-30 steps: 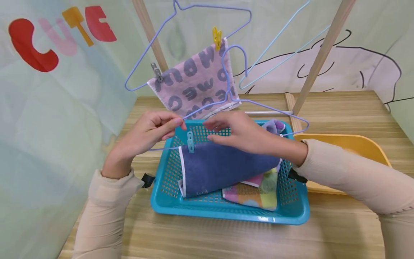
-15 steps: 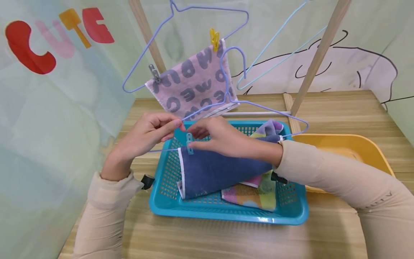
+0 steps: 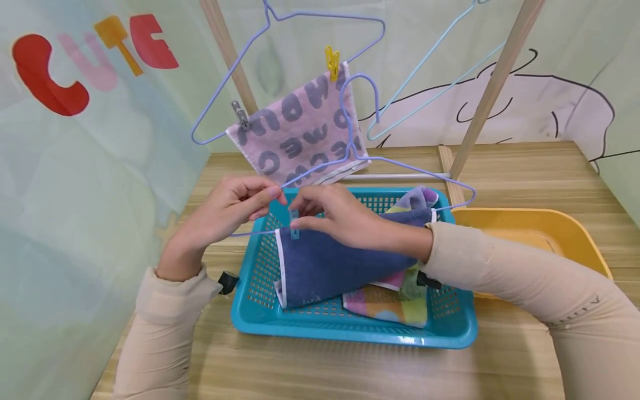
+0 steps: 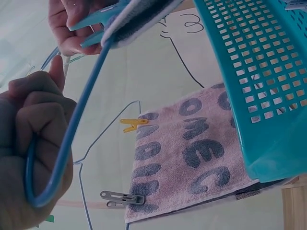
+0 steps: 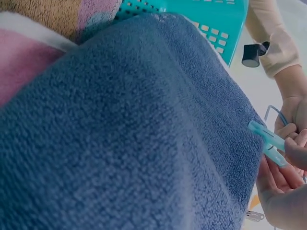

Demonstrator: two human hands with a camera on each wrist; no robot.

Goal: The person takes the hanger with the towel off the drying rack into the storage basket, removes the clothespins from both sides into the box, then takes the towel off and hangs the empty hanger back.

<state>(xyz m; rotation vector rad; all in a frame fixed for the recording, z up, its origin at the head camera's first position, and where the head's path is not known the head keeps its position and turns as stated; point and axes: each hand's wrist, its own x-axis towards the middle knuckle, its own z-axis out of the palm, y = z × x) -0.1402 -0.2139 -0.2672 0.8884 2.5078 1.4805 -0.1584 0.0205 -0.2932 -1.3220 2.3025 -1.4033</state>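
While my left hand (image 3: 229,210) grips the hanger (image 4: 88,91), my right hand (image 3: 345,215) newly pinches the peg (image 3: 295,230), presumably fixing the towel (image 3: 330,269).

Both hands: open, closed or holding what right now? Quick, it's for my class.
Left hand: holding the hanger that carries the navy towel.
Right hand: pinching the light-blue clothespin.

Mid-frame, a white-edged navy towel (image 3: 332,269) hangs folded over the lower bar of a lavender wire hanger (image 3: 351,151); a light-blue clothespin (image 3: 295,233) stands at its upper-left corner.
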